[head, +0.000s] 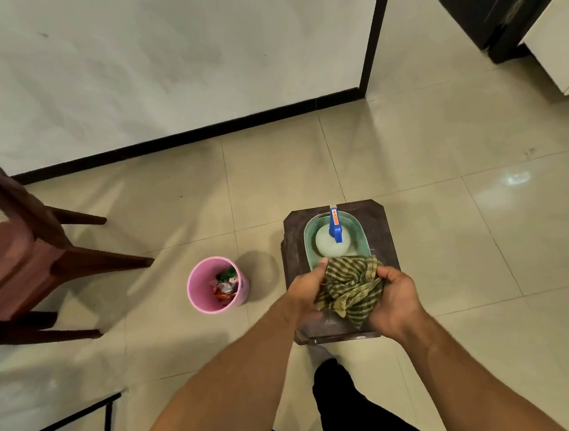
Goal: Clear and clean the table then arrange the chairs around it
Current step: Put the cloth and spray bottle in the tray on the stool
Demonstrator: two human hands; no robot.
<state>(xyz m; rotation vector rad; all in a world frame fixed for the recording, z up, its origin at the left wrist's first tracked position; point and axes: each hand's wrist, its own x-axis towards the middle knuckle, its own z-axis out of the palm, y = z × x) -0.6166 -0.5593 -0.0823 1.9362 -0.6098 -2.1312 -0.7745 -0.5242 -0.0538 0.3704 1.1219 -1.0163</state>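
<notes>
Chair (11, 259) of dark reddish wood stands at the left on glossy beige floor tiles (450, 235), its tapered legs splayed toward the middle of the room. Well apart from it, in front of the person, sits a low dark brown stool (384, 227) with clipped corners. Near the stool's left side is a round pink plastic bin (199, 284) holding crumpled wrappers (225, 284).

On the stool lies an oblong pale green basket (308, 244) with a ribbed rim, its long side running away from the person. Over the near end of the basket and stool the person holds a cloth (349, 287), soft, olive and dark striped, bunched into loose folds. It spans crosswise between the two hands, with one corner drooping toward the person. The left hand (305, 291) grips its left edge, thumb stretched along the top. The right hand (397, 300) has its fingers curled around the right end.

Inside the basket, just beyond the cloth, a spray bottle (332, 243) with a white body stands upright, and its blue trigger head points away toward the wall.
</notes>
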